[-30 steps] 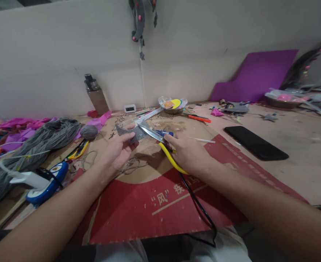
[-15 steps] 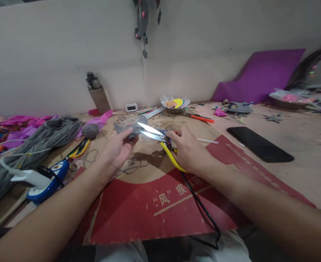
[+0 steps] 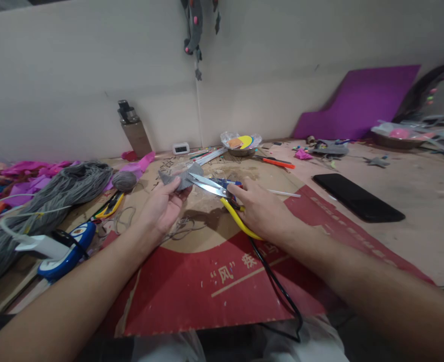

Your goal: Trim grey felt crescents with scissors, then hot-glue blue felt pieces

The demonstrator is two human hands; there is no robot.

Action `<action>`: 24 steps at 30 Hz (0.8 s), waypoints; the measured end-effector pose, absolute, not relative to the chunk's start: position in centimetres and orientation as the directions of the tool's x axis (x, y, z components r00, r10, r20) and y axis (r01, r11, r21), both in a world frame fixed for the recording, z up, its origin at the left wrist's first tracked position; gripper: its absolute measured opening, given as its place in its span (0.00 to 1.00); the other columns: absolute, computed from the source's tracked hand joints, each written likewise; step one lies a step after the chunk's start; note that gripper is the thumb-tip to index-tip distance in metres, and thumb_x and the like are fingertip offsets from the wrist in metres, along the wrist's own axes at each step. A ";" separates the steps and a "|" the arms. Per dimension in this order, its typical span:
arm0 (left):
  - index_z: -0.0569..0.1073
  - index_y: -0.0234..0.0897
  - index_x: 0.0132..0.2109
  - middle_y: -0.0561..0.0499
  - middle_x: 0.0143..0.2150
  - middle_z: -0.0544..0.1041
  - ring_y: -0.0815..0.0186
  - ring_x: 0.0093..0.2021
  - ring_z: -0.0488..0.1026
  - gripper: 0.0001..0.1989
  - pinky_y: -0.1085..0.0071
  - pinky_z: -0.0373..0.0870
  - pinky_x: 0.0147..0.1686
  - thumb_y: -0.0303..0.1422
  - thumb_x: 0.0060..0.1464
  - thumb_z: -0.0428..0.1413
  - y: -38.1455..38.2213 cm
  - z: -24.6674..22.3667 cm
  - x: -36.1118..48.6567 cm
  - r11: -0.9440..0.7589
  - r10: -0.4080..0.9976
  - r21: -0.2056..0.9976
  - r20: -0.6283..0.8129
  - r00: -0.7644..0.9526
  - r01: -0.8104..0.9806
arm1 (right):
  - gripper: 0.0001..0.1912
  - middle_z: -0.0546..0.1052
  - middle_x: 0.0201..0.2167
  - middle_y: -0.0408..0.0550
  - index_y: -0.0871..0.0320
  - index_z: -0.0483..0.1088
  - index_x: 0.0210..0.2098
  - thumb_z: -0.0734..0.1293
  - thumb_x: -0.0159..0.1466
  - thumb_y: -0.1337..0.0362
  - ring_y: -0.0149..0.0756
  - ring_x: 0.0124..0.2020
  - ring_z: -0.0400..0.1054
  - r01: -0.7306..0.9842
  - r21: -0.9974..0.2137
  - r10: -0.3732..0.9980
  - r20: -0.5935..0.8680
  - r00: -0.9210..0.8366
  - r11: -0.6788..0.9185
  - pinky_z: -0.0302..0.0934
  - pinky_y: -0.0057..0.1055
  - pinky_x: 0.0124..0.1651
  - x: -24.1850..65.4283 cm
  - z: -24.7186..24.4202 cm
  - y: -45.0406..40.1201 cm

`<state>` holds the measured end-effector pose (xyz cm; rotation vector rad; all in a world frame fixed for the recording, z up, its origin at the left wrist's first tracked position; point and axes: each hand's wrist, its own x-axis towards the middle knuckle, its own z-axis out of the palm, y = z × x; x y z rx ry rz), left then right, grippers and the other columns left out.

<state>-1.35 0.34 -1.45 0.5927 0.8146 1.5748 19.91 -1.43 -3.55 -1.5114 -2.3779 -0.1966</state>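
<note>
A piece of grey felt (image 3: 187, 177) is pinched between the thumb and fingers of my left hand (image 3: 168, 203). My right hand (image 3: 257, 208) is wrapped round yellow-handled scissors (image 3: 212, 187). The silver blades point left and lie at the felt's right edge, slightly apart. How deep the felt sits between them I cannot tell. Some of the handle is hidden behind my right fingers. Below both hands lies a red and brown cardboard sheet (image 3: 191, 296), with loose grey yarn (image 3: 182, 229) on it near my left wrist.
Grey yarn hanks (image 3: 74, 191), a yarn ball (image 3: 124, 181), a yellow cutter (image 3: 112, 205) and a blue power strip (image 3: 69, 254) lie at left. A black phone (image 3: 357, 197) is at right. Behind stand a small bowl (image 3: 241, 152), an orange-handled tool (image 3: 278, 163) and a dark bottle-like object (image 3: 136, 136).
The scissor blades have closed toward each other, leaving a narrower gap at the felt. Both hands stay in nearly the same place, and the whole view has shifted slightly.
</note>
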 end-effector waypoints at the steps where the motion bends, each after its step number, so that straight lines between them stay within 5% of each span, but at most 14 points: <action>1: 0.75 0.32 0.38 0.48 0.37 0.80 0.70 0.35 0.77 0.10 0.75 0.77 0.36 0.17 0.57 0.51 0.4 -1.5 -1.4 -0.047 0.984 0.778 -0.074 -0.165 -0.627 | 0.13 0.68 0.39 0.52 0.54 0.67 0.49 0.59 0.68 0.59 0.37 0.35 0.64 0.902 -0.042 0.856 0.337 -0.392 0.430 0.46 0.30 0.31 19.9 -3.5 -1.5; 6: 0.74 0.32 0.37 0.48 0.36 0.80 0.71 0.34 0.77 0.10 0.75 0.77 0.36 0.18 0.58 0.50 0.5 -1.7 -1.4 -0.041 0.985 0.789 -0.072 -0.158 -0.613 | 0.13 0.71 0.38 0.53 0.55 0.69 0.48 0.58 0.67 0.61 0.38 0.34 0.64 0.910 -0.008 0.853 0.350 -0.387 0.416 0.45 0.31 0.31 20.1 -3.3 -1.6; 12: 0.74 0.33 0.37 0.48 0.35 0.80 0.70 0.32 0.76 0.07 0.75 0.77 0.34 0.19 0.56 0.53 0.5 -1.7 -1.6 -0.071 0.986 0.832 -0.025 -0.165 -0.550 | 0.12 0.72 0.35 0.49 0.53 0.70 0.46 0.59 0.67 0.60 0.35 0.31 0.64 0.866 -0.280 0.884 0.347 -0.312 0.415 0.50 0.29 0.32 20.1 -3.4 -1.6; 16: 0.75 0.33 0.39 0.46 0.37 0.80 0.68 0.34 0.77 0.07 0.72 0.77 0.35 0.20 0.55 0.55 0.4 -1.7 -1.8 -0.066 0.983 0.845 -0.035 -0.179 -0.530 | 0.14 0.70 0.40 0.52 0.55 0.68 0.49 0.61 0.67 0.59 0.37 0.34 0.65 0.846 -0.316 0.870 0.394 -0.295 0.430 0.54 0.29 0.35 20.1 -3.8 -1.2; 24: 0.76 0.33 0.38 0.47 0.39 0.80 0.67 0.37 0.77 0.06 0.70 0.76 0.37 0.21 0.53 0.57 0.1 -2.0 -1.8 -0.069 0.994 0.873 0.021 -0.104 -0.483 | 0.15 0.66 0.40 0.54 0.56 0.68 0.50 0.60 0.67 0.58 0.41 0.38 0.63 0.902 -0.121 0.831 0.453 -0.322 0.415 0.54 0.31 0.36 20.1 -4.1 -1.0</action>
